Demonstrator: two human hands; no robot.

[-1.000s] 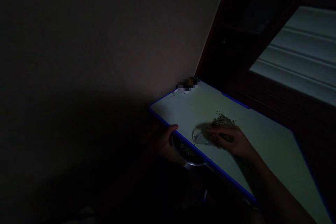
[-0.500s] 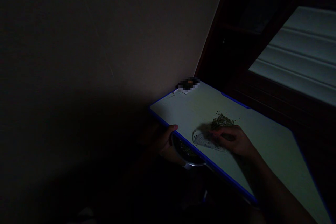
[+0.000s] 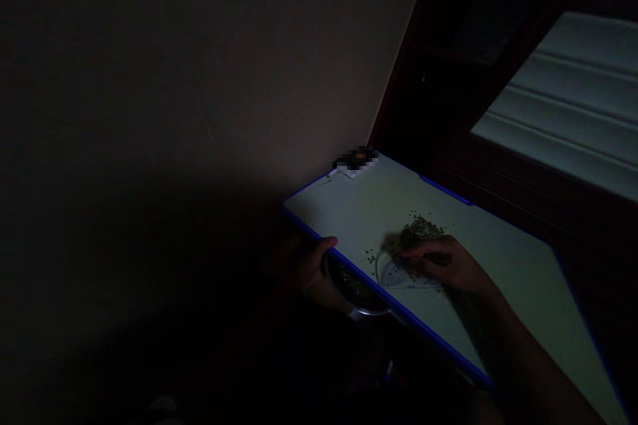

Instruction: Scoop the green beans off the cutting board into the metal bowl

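Observation:
Between the thumb and fingers of my right hand is a clear half-round protractor, lying low over a white board with a blue rim. A heap of small green beans or seeds lies just beyond those fingers, and a few loose ones are scattered left of the protractor. My left hand is at the board's near edge, its thumb over the rim. It is closed around the side of a round metal-rimmed bowl, which sits below that edge with more grains inside. The left fingers are mostly hidden.
A blurred-out dark and white object lies at the board's far left corner, close to the wall. Dark wooden furniture with a pale slatted panel stands behind. The lighting is very dim.
My right hand has drawn the protractor slightly nearer to the board's blue edge. Some grains now lie on the board to its left. My left hand and the bowl have hardly moved.

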